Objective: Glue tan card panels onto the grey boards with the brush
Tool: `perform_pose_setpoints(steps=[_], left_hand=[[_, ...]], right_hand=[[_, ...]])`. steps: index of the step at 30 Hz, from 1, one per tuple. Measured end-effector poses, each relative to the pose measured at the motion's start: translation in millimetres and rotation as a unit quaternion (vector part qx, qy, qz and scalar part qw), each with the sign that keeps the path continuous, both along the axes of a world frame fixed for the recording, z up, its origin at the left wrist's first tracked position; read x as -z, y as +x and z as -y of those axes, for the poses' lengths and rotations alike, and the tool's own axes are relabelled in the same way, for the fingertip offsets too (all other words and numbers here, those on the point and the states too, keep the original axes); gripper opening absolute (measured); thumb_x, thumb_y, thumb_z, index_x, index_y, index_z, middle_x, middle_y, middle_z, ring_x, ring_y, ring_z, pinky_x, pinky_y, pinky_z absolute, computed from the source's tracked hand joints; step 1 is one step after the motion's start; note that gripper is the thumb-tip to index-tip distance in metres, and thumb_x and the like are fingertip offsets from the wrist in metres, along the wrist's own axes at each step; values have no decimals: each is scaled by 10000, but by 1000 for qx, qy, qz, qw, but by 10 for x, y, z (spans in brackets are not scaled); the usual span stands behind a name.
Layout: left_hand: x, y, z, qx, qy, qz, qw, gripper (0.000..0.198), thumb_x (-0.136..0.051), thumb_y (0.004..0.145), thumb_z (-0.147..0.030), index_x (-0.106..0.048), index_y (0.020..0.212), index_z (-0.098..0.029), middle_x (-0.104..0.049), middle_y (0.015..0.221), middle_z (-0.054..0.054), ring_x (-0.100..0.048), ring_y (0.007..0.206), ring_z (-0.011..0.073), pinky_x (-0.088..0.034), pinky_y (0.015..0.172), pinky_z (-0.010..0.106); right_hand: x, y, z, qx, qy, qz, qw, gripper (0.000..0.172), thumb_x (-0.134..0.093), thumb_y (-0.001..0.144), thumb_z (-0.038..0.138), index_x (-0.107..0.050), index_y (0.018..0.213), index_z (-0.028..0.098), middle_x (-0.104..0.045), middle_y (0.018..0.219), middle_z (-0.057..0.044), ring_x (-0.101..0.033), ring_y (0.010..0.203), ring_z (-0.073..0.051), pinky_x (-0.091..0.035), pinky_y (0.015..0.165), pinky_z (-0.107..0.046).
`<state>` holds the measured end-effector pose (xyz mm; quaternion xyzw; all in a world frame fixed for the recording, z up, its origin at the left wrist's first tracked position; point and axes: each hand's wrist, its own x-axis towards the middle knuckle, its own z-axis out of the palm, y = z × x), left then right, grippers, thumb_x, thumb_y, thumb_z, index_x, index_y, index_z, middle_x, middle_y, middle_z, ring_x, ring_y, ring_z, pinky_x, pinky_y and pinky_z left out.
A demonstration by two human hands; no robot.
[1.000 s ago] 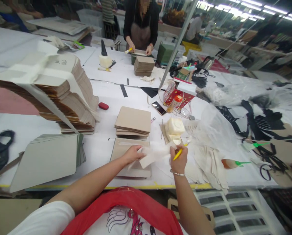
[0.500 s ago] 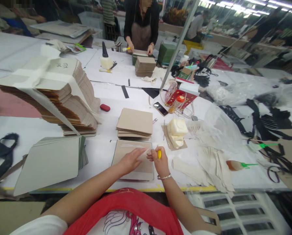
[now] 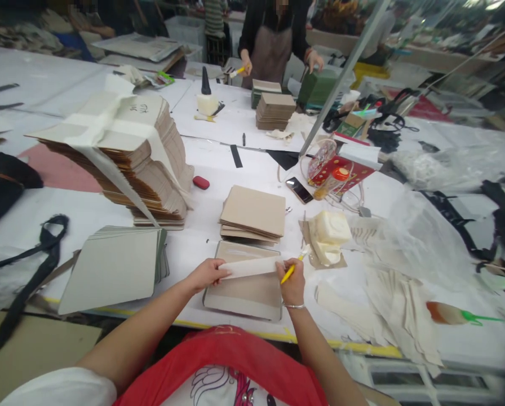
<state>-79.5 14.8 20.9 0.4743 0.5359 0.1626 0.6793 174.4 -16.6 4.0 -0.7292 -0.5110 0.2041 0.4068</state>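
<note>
A flat tan board [image 3: 248,293] lies on the white table [image 3: 193,248] right in front of me. Across its upper half stretches a white paper strip [image 3: 252,266]. My left hand [image 3: 206,274] pinches the strip's left end. My right hand [image 3: 292,279] presses the strip's right end while gripping a yellow-handled brush [image 3: 289,272], its tip pointing up and right. Just right of the board sits a pale yellowish glue tub [image 3: 329,235] on a brown card.
A short stack of tan boards [image 3: 255,213] lies behind the work. Grey boards [image 3: 113,268] sit at left, a tall bound stack of cardboard [image 3: 121,152] beyond. Loose white strips [image 3: 388,304] and clear plastic [image 3: 404,237] spread right. A phone [image 3: 298,190], a red box [image 3: 341,169]; a person [image 3: 273,39] works opposite.
The strip, held up in the air between both hands a second ago, now lies across the board. Both hands came down onto it and the view shifted left.
</note>
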Motion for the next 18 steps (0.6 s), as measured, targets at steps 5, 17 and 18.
perform_pose_setpoints(steps=[5, 17, 18], left_hand=[[102, -2, -201, -118, 3, -8, 993, 330, -650, 599, -435, -532, 696, -143, -456, 496, -62, -418, 425, 58, -312, 411, 177], [353, -16, -486, -92, 182, -295, 934, 251, -602, 637, -389, -542, 540, -166, -544, 542, -14, -491, 539, 121, -314, 517, 226], [366, -17, -490, -91, 179, -295, 934, 249, -604, 634, -390, -546, 541, -165, -544, 539, -15, -492, 535, 120, -314, 513, 224]], right_hand=[[244, -49, -99, 6, -21, 83, 996, 327, -466, 764, 488, -422, 897, 193, -534, 738, -7, -520, 596, -140, -386, 576, -253], [340, -79, -290, -38, -91, 197, 975, 286, -396, 812, 404, -472, 950, 165, -562, 728, -29, -501, 608, -146, -313, 564, -241], [338, -79, -291, -38, -92, 200, 975, 285, -400, 811, 400, -475, 950, 163, -560, 726, -29, -499, 609, -145, -310, 563, -240]])
